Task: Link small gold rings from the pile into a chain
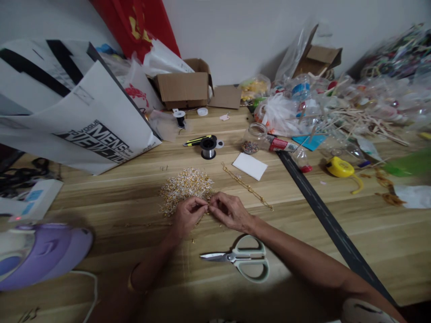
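Beside the bead pile (186, 187), my left hand (189, 216) and right hand (233, 211) sit close, fingers (220, 217) pinched, I cannot tell on what; scissors (230, 257) lie nearby.

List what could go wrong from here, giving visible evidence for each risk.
1. The left hand is right beside the pile of tiny gold and pale pieces; a nudge might scatter some.
2. The scissors lie close to the right forearm; a careless sweep could knock them or catch the skin.
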